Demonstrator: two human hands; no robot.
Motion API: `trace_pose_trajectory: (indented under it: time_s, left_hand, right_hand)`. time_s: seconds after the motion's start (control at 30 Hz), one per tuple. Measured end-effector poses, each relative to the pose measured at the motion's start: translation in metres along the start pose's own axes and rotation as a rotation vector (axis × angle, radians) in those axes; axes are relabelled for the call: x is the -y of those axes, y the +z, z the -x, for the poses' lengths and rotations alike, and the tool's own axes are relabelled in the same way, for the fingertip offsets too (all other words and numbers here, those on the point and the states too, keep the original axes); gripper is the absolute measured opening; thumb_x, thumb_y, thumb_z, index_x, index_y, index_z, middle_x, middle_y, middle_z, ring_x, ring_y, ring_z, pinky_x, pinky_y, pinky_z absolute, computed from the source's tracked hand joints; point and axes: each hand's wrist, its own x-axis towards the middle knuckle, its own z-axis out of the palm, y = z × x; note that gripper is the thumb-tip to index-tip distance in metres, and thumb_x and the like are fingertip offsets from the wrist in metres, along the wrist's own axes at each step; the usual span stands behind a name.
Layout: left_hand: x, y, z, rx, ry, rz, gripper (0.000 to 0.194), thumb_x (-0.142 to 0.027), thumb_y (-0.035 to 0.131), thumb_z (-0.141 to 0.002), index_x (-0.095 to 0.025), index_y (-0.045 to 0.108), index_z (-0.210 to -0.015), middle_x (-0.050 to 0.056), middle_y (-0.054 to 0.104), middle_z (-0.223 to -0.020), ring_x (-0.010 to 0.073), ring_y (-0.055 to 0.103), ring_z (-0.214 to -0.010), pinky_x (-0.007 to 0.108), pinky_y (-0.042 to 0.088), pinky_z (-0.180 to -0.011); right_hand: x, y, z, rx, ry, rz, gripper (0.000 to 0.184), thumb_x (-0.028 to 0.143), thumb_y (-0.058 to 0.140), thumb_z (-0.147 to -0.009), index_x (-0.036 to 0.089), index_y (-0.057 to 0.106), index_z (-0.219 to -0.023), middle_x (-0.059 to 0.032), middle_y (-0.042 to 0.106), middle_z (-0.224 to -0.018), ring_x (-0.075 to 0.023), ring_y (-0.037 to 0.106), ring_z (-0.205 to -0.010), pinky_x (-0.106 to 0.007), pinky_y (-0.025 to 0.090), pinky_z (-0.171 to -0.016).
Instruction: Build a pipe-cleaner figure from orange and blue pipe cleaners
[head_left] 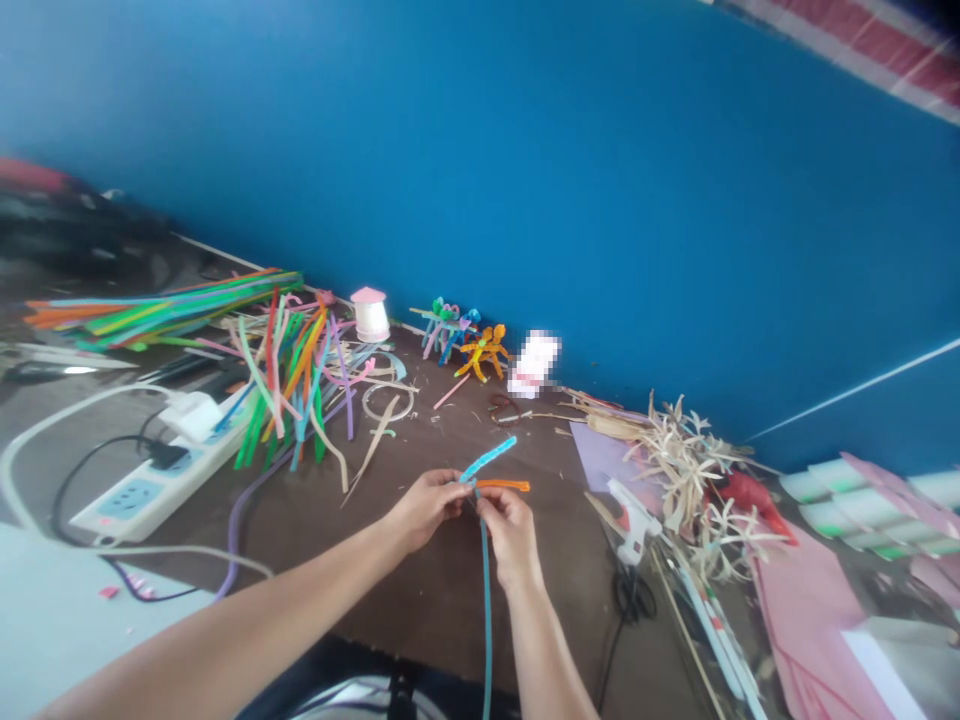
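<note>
Just above the middle of the table's front part, my left hand (433, 508) is closed in a pinch on a light blue pipe cleaner (490, 458). The blue piece looks twisted and points up to the right. Beside it, my right hand (510, 535) is pinched at the same joint, its fingertips close to my left ones. An orange pipe cleaner (506, 485) sticks out to the right from between the hands. From the joint a long blue strand (486, 610) hangs down towards my lap. Fingers hide how the pieces meet.
Loose pipe cleaners (285, 390) lie left, near a power strip (142, 500) with cables. Pipe-cleaner figures (484, 350) and a small pink-topped pot (370, 315) stand by the blue wall. A glue gun (634, 520) and dried husk-like flowers (690, 450) lie right.
</note>
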Motion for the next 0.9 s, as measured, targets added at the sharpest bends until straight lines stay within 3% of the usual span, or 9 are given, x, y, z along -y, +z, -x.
trace_pose_trajectory:
  time_s: [0.67,0.9]
  left_hand:
    - [-0.0048,-0.0007,0.001,0.036,-0.035,0.018,0.019,-0.016,0.065,-0.057,-0.015,0.05,-0.069,-0.005,0.052,-0.054,0.0042,0.042,-0.046,0.016,0.033,-0.046]
    - [-0.0041,0.0015,0.0017,-0.001,-0.032,-0.005,0.021,-0.017,0.064,-0.057,-0.016,0.048,-0.07,-0.006,0.05,-0.052,0.0038,0.041,-0.045,0.015,0.033,-0.045]
  right_hand:
    - [-0.0072,-0.0023,-0.0063,0.074,0.025,0.017,0.016,0.027,0.061,-0.064,0.016,0.067,-0.073,-0.0029,0.067,-0.069,-0.0181,0.06,-0.068,-0.028,0.045,-0.065]
    - [-0.0064,-0.0014,-0.0057,0.086,0.012,0.001,0.015,0.025,0.058,-0.066,0.016,0.067,-0.074,-0.0019,0.066,-0.066,-0.0181,0.06,-0.067,-0.028,0.046,-0.065]
